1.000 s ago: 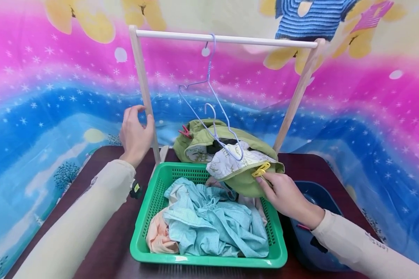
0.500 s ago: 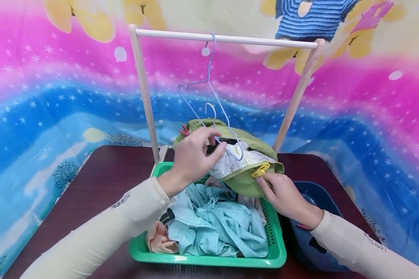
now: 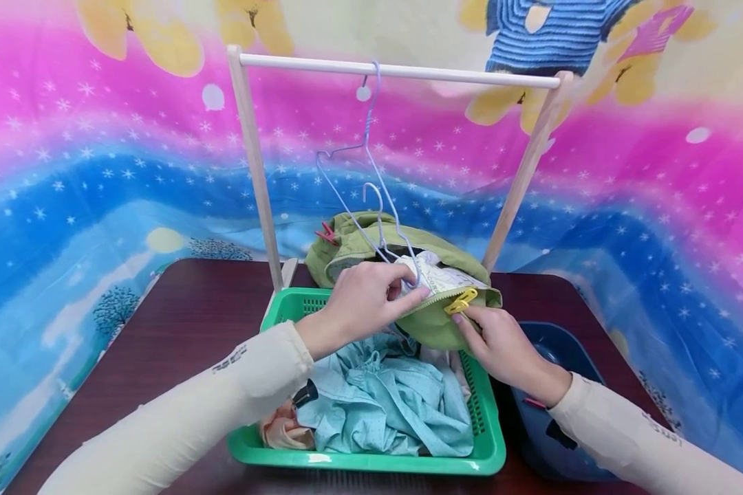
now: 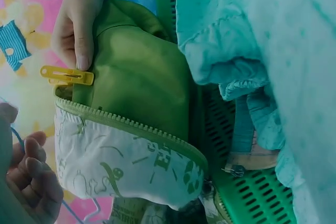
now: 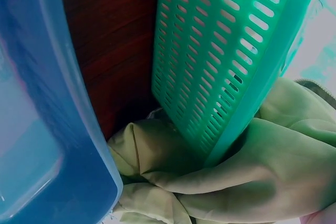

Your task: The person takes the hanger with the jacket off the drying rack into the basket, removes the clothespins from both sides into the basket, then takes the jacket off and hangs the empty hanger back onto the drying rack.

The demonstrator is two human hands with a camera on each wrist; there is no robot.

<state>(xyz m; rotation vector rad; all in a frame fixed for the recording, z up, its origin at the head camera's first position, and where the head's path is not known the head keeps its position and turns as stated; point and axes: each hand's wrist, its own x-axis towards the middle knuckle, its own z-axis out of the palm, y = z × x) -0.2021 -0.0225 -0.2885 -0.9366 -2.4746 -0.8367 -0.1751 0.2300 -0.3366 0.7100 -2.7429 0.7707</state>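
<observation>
A green zip jacket (image 3: 402, 234) with white printed lining lies across the back rim of the green basket (image 3: 371, 462). A purple wire hanger (image 3: 367, 141) hooks over the rack's bar, and its lower end reaches down to the lining. My left hand (image 3: 365, 295) grips that lower end between thumb and fingers; its wire runs past the fingers in the left wrist view. My right hand (image 3: 510, 347) pinches the jacket's edge beside a yellow clothespin (image 4: 68, 75), which sits on that edge. A red clothespin (image 3: 327, 234) is on the jacket's far left.
Light blue clothing (image 3: 396, 399) and peach cloth (image 3: 287, 427) lie in the basket. A dark blue bin (image 5: 89, 145) stands to its right. Over the table (image 3: 161, 330) rises a wooden rack (image 3: 458, 73). A second hanger's hook (image 3: 374, 196) sticks up from the jacket.
My left hand has come from beside the rack's left post, rightward and down to the hanger's lower end. That end has shifted slightly left. My right hand stays at the jacket's edge.
</observation>
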